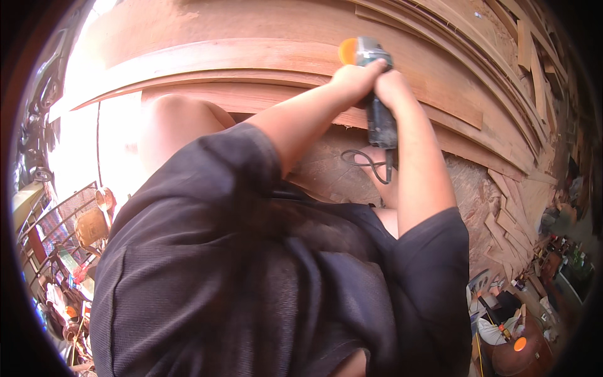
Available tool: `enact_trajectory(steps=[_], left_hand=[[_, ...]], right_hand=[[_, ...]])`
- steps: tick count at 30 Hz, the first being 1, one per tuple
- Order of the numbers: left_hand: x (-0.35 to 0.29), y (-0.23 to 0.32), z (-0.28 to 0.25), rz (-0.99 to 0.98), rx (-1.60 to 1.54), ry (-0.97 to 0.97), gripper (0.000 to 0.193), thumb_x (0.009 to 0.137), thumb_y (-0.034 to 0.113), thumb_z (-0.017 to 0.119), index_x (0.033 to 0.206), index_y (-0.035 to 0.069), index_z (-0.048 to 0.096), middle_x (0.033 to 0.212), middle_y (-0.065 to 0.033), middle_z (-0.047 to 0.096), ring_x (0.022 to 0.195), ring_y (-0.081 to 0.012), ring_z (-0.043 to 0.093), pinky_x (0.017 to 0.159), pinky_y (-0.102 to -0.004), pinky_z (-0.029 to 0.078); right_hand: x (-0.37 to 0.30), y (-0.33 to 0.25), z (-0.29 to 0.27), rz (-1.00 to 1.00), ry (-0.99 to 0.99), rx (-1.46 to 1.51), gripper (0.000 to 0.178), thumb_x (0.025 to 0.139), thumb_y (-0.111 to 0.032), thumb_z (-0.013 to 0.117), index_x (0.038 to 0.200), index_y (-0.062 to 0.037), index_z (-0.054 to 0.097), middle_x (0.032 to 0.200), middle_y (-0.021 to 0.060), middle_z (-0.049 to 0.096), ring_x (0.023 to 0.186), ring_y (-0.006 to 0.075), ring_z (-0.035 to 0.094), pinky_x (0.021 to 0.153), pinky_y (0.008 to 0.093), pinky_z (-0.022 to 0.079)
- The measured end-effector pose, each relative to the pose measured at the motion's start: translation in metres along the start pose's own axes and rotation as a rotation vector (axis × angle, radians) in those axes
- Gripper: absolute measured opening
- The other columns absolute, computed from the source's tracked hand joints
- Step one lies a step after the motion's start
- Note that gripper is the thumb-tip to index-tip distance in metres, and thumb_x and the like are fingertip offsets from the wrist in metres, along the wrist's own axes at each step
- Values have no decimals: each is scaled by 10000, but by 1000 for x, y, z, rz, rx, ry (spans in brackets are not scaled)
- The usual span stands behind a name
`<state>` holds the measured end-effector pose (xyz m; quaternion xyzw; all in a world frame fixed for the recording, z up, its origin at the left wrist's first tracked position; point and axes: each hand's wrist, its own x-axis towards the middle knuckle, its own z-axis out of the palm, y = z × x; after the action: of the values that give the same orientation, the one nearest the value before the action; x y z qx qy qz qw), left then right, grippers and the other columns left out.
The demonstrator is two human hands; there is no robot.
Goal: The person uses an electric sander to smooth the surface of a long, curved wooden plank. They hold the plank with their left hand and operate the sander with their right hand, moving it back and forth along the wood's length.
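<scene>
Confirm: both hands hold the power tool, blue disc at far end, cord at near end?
Wrong colour: the head view shows an orange disc, not blue. Left hand and right hand do hold the power tool, cord at near end.

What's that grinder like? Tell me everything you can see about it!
The grinder has a grey, metal-looking head, an orange disc on its left side, and a long, dark, plastic-looking body. Its head is toward the picture's top, over the wood. A dark cord leaves the opposite end and loops left. The left grip and right grip both hold it just behind the head. I can't tell whether the disc spins or touches the wood.
</scene>
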<state>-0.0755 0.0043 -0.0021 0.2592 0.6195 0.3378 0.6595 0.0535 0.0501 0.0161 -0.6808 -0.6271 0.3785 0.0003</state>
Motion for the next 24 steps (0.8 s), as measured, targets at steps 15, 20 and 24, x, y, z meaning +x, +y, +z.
enact_trajectory(steps=[15,20,24], left_hand=[[-36,2,-70,-48,-13,-33,833,978,699,664,1349,-47,689,1217,-224,740,996,-319,760,886,-448,632],[-68,-14,-118,-108,-231,185,752,1074,668,523,1531,71,556,1414,-191,669,1228,-320,692,1065,-471,553],[-46,-54,-99,-23,-310,152,702,1122,592,499,1555,40,516,1461,-205,637,1288,-334,672,1076,-476,576]], right_hand=[[-45,-75,30,63,-75,145,590,987,-479,682,1250,42,767,1241,257,778,1191,356,760,994,447,602],[-43,-125,64,-119,-196,-31,565,997,-433,640,1322,22,719,1313,245,749,1223,358,744,1042,453,590],[-52,-93,42,-136,-211,-68,552,1000,-435,629,1240,45,757,1246,267,768,1207,369,748,1050,466,574]])
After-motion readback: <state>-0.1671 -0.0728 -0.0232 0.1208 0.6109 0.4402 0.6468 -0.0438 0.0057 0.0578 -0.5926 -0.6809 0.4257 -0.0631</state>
